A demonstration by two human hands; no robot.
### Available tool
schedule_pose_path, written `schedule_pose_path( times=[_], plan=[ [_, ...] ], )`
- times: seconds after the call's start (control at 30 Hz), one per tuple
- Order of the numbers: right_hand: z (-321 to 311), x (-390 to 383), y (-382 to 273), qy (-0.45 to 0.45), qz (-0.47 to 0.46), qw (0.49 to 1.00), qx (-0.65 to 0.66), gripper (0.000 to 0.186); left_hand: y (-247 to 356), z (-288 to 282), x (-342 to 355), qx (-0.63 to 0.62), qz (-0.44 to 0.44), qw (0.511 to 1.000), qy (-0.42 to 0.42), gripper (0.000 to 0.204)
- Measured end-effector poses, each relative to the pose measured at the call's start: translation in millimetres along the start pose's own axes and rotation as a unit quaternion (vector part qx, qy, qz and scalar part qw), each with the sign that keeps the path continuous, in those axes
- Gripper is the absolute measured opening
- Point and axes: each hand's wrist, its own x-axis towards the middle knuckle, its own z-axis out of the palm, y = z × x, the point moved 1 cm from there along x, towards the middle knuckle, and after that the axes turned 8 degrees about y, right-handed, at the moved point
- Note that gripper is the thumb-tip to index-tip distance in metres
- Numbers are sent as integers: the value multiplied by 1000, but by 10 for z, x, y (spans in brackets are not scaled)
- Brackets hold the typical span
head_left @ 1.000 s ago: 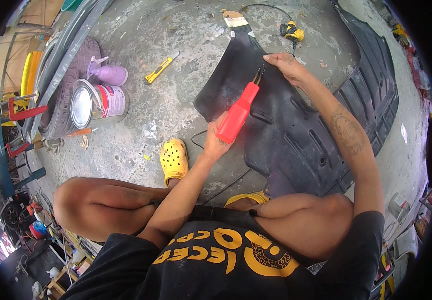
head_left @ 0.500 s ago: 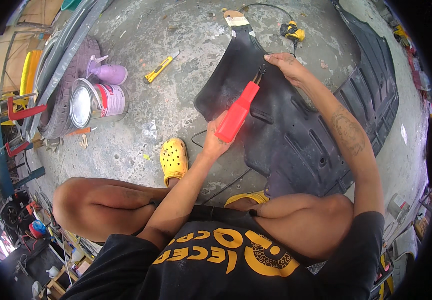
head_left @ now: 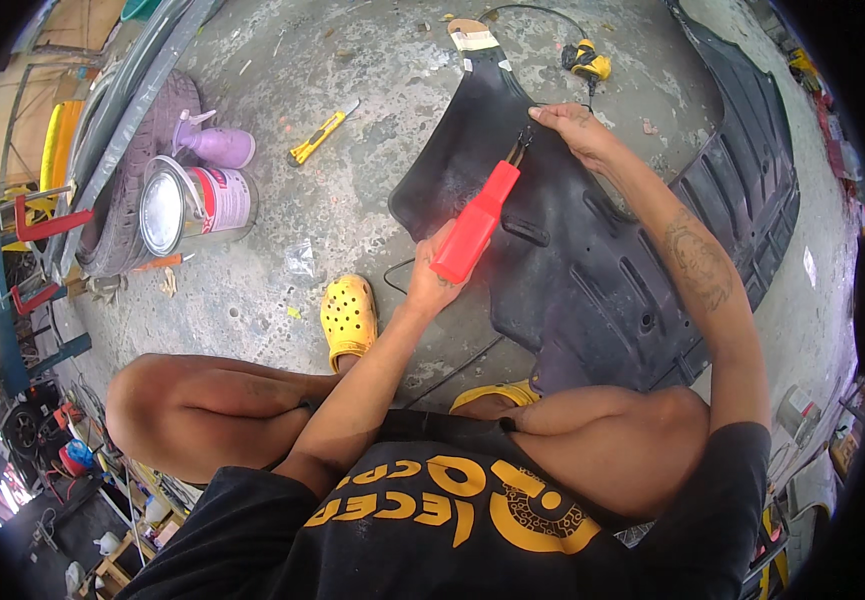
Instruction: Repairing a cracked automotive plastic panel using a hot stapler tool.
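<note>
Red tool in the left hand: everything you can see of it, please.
The red tool has a boxy body that looks like glossy plastic, broad at the rear and narrowing towards the front. Two slim metal-looking prongs extend from its nose to a small dark tip. The left hand grips its rear, hiding part of it. It points away from the person, slanting right, over the black panel; whether the tip touches can't be told.

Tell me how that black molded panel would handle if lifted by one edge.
The black molded panel would probably bend rather than stay rigid, given its thin-looking edges. Its grooved stretch may be stiffer, since molded channels tend to brace a sheet. The narrow tongue at the far end would likely flex most, being slim beside the broad body.
</note>
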Motion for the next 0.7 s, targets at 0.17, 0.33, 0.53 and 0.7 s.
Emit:
schedule_pose_path(
  times=[0.17, 0.33, 0.53, 0.7],
  plan=[
    [-12, 30, 29, 11, -7, 1000, -8, 29, 3, 2, 3, 3, 6, 1000, -1, 30],
    [-7, 30, 21, -6, -4, 1000, 9, 28, 33, -15, 7, -6, -5, 1000, -4, 30],
    [-36, 40, 43, 21, -18, 999, -22, 29, 20, 2, 4, 11, -4, 1000, -6, 31],
    [-11, 37, 27, 10, -15, 1000, -18, 30, 5, -4, -4, 13, -10, 1000, -2, 32]
  ],
)
